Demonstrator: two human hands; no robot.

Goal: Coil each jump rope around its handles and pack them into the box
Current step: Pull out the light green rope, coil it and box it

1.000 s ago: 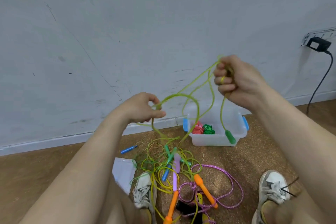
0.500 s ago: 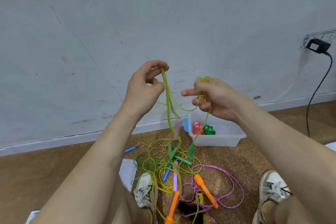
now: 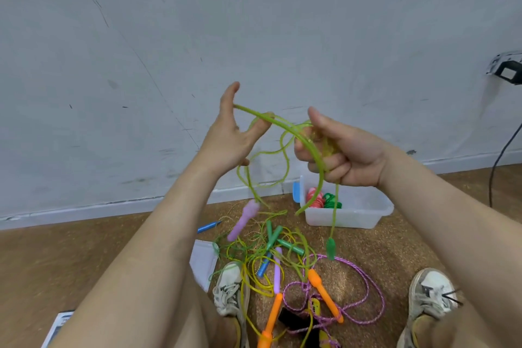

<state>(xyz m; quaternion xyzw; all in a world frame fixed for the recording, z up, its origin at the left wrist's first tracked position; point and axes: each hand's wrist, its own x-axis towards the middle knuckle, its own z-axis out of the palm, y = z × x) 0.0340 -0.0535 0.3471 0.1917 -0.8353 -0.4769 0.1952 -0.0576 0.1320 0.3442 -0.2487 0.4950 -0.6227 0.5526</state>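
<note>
A yellow-green jump rope (image 3: pixel 285 128) stretches in the air between both hands. My right hand (image 3: pixel 336 152) grips a bunch of its coils, and a green handle (image 3: pixel 330 248) dangles below on a strand. My left hand (image 3: pixel 233 133) is raised with fingers straight, the rope lying across the fingers. A lilac handle (image 3: pixel 243 219) hangs under the left hand. The clear plastic box (image 3: pixel 347 213) sits on the floor by the wall, with a red coil (image 3: pixel 315 197) and a green coil (image 3: pixel 331 200) inside.
A tangle of ropes lies on the cork floor between my shoes: green handles (image 3: pixel 279 240), orange handles (image 3: pixel 324 298), a pink braided rope (image 3: pixel 367 288), a blue handle (image 3: pixel 208 226). A white lid (image 3: pixel 203 261) lies left. A black cable (image 3: pixel 502 150) hangs on the wall at right.
My left hand has opened and risen, the rope now lying over straight fingers. My right hand has turned and drawn the bunched coils closer. The lilac handle has lifted off the floor.
</note>
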